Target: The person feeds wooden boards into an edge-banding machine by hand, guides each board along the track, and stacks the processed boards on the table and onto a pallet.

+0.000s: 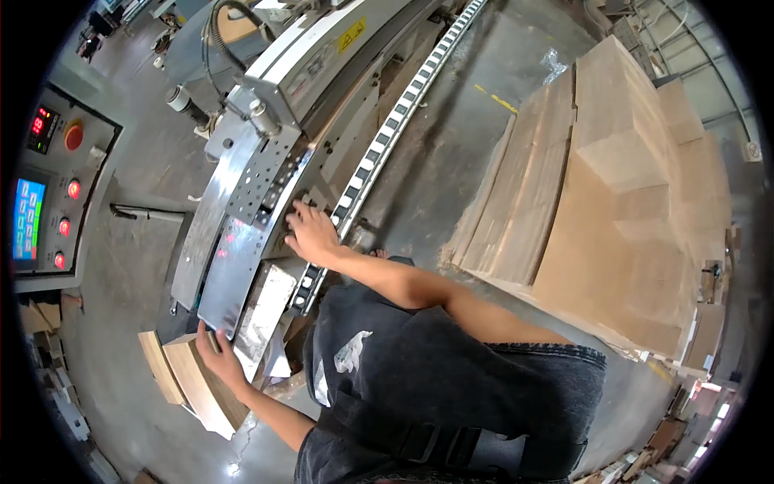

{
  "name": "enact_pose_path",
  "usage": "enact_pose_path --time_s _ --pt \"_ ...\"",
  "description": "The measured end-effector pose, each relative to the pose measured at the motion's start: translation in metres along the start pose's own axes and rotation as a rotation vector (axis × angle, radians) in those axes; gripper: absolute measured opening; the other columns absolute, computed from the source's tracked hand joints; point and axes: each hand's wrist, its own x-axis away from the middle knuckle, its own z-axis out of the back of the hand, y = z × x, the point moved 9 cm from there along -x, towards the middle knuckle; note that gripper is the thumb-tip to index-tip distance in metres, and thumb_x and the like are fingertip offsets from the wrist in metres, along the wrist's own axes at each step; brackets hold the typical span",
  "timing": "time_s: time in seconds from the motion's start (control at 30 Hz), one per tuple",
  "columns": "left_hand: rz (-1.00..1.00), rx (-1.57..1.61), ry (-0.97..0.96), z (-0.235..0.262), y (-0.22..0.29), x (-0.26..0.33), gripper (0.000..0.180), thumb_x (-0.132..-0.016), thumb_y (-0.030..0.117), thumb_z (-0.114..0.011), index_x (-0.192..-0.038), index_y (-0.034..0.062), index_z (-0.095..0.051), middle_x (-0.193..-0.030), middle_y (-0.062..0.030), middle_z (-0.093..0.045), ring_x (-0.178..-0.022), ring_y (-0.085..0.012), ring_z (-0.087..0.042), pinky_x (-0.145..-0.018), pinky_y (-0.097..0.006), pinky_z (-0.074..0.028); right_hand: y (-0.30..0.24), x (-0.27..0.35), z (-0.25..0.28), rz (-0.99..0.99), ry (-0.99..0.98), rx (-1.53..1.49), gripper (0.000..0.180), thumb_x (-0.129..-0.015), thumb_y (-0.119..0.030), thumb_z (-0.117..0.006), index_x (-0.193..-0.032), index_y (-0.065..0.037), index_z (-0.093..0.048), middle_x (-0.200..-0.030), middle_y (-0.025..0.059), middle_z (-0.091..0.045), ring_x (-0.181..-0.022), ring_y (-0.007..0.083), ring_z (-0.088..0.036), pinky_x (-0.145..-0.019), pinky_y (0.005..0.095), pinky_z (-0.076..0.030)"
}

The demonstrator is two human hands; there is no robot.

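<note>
My left hand (221, 360) is at the near end of the machine's shiny metal bed (230, 270), fingers apart around its corner. It looks empty; I cannot tell whether the fingertips touch the metal. Just below lies a stack of pale wooden boards (205, 381). My right hand (314, 235) reaches over to the side of the long edge machine (322, 60), its fingers spread against small fittings there. Nothing shows in that hand, though its fingertips partly blend into the dark parts. A perforated metal plate (260, 179) sits on the bed beyond it.
A roller rail (379, 145) runs diagonally along the machine, close to my right hand. To the left stands a control panel (60, 194) with a lit screen and red buttons. Large brown cardboard stacks (613, 210) fill the right side. Grey concrete floor (451, 137) lies between.
</note>
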Motion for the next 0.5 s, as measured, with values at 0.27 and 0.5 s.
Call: enact_pose_path --time_s 0.27,0.5 --pt "0.180 -0.341 0.038 0.158 -0.181 0.071 0.069 -0.098 0.035 -0.074 -0.152 0.0001 -0.050 -0.158 -0.0215 -0.046 -0.146 -0.0394 -0.044 -0.124 -0.048 -0.031 -0.044 0.022 -0.058 0.114 -0.113 0.213 0.035 -0.100 -0.038 -0.062 -0.098 -0.005 -0.074 -0.094 0.0136 -0.074 -0.090 0.0307 -0.070 -0.085 0.0455 -0.050" --pt "0.195 -0.299 -0.107 0.153 -0.217 0.079 0.100 -0.072 0.028 -0.088 -0.161 0.0188 -0.043 -0.168 -0.0279 -0.027 -0.154 -0.0424 -0.034 -0.122 -0.049 -0.035 -0.043 0.028 -0.043 0.024 0.002 0.234 0.028 -0.096 -0.034 -0.067 -0.102 -0.008 -0.076 -0.089 0.0143 -0.076 -0.088 0.0326 -0.074 -0.084 0.0465 -0.050"
